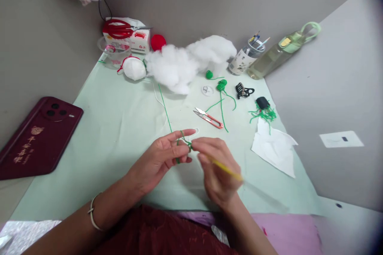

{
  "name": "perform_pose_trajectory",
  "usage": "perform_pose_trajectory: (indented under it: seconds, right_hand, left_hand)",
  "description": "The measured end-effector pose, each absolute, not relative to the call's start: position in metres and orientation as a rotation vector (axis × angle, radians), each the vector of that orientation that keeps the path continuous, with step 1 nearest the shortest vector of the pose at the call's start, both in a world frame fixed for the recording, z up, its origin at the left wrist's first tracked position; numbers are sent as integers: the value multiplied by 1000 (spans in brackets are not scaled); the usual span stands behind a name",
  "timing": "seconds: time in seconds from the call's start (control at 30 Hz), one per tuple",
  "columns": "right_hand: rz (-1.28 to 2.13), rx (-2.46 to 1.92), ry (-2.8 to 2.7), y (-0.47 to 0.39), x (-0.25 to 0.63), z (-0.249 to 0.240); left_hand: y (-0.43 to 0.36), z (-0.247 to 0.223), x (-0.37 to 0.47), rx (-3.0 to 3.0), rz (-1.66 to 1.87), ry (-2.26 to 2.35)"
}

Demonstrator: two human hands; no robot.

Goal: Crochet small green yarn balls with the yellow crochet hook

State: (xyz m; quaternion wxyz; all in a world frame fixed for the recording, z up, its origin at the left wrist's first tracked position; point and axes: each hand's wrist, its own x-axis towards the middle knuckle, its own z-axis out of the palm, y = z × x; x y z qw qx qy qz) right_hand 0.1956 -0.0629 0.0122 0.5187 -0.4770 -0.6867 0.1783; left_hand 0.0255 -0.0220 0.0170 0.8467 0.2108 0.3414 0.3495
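Note:
My left hand [163, 157] pinches a small piece of green yarn work [189, 146] between thumb and finger, and green yarn runs around its fingers, the index finger stretched out. A green strand [165, 107] runs from there up toward the white stuffing. My right hand [220, 167] holds a yellow-handled crochet hook [226, 169], slightly blurred, its tip end at the green piece and hidden by the fingers. The two hands almost meet. Beyond them lie orange-handled snips [208, 118] and a green crocheted piece [222, 85] with loose tails.
White stuffing [176, 67] lies at the back, beside a white yarn ball [134, 68] and a red ball [158, 42]. Red scissors [118, 29] rest on a box. A bottle [272, 57], pen jar [243, 59] and white cloth [275, 147] are right; a phone [42, 135] is left.

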Motion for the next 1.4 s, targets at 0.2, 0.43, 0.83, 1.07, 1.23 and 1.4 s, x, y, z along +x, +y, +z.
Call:
perform_pose_trajectory:
  seconds: [0.2, 0.43, 0.83, 1.07, 1.23, 1.4]
  right_hand:
    - [802, -1056, -1351, -54, 193, 22]
    - [368, -1168, -1646, -60, 184, 6]
    - [1015, -1032, -1124, -51, 193, 13]
    - [1025, -1029, -1150, -51, 190, 11]
    - [916, -1041, -1192, -53, 189, 12]
    - [891, -1089, -1169, -55, 191, 9]
  left_hand:
    - [-24, 17, 26, 589, 826, 792]
    - [-26, 16, 35, 527, 878, 824]
    - [-21, 16, 29, 531, 845, 759]
    - [-22, 15, 31, 606, 860, 810]
    - [-22, 13, 30, 595, 876, 817]
    - [-23, 14, 27, 589, 863, 834]
